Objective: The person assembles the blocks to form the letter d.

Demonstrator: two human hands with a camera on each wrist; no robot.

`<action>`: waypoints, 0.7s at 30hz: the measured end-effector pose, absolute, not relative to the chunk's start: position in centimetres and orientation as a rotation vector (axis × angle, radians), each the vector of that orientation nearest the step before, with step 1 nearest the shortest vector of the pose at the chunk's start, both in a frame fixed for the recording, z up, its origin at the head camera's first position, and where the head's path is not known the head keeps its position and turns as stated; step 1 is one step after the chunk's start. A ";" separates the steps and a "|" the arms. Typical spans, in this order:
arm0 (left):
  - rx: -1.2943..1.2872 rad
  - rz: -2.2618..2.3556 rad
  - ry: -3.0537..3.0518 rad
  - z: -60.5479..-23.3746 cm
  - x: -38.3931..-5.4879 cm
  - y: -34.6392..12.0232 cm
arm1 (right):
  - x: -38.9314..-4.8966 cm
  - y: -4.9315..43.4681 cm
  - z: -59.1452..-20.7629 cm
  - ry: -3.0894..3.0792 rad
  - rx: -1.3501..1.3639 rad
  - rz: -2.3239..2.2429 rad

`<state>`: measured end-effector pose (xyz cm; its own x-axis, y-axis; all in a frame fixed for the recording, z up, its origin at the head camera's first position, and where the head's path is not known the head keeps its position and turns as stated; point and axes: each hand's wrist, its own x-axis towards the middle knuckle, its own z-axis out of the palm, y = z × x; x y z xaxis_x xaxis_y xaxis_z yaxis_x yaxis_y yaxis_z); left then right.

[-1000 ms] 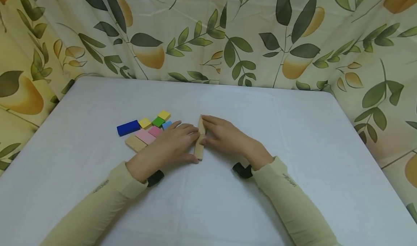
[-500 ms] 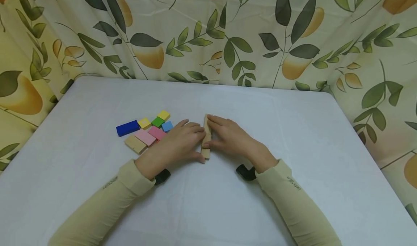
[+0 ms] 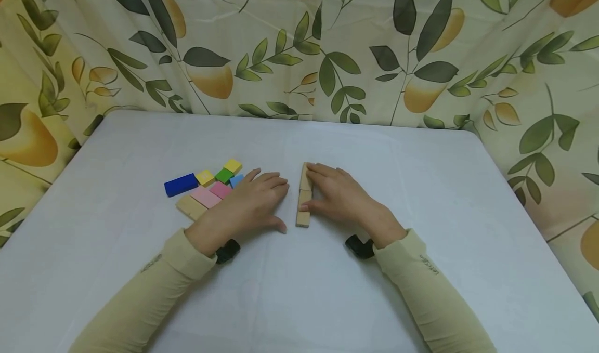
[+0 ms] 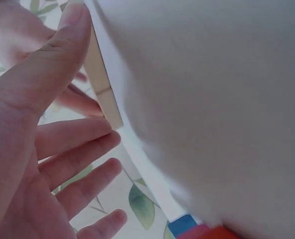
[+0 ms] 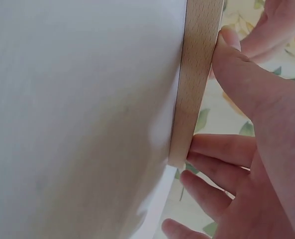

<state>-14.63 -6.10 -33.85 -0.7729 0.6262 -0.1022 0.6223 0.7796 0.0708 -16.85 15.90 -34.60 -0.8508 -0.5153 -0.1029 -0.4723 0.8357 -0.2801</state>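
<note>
Plain wooden blocks [image 3: 303,219] lie end to end in a narrow row on the white table, with a seam between them. Along the row's right side, the thumb and fingertips of my right hand [image 3: 345,198] touch the wood; in the right wrist view they meet one long side of the wooden strip [image 5: 193,74]. My left hand [image 3: 248,203] is left of the row, apart from it, palm down with fingers extended and thumb spread. In the left wrist view its fingers are nearly straight and hold nothing.
Left of my left hand lies a group of coloured blocks: a dark blue block [image 3: 181,185], yellow [image 3: 232,166], green [image 3: 224,175], light blue [image 3: 236,180] and pink [image 3: 205,196] ones, and a plain wooden block [image 3: 189,206]. A leaf-patterned curtain [image 3: 299,51] hangs behind the table.
The wooden row has slid rightward between both hands. My left hand has since come away from it and moved back left; my right hand has moved right with the row.
</note>
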 end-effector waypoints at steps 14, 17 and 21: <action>0.939 0.122 2.878 -33.3 -14.5 -9.5 | -16.9 17.6 -34.5 2.820 -0.704 -0.383; 0.921 0.150 2.901 -33.2 -14.4 -10.5 | -16.9 18.1 -34.5 2.821 -0.695 -0.386; 0.895 0.196 2.932 -33.2 -14.2 -11.7 | -16.9 18.6 -34.4 2.824 -0.691 -0.387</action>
<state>-14.22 -11.73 -33.19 -0.8281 0.5599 -0.0293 0.5510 0.8224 0.1419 -16.93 18.61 -34.40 -0.8685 -0.4761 -0.1381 -0.4214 0.8558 -0.3001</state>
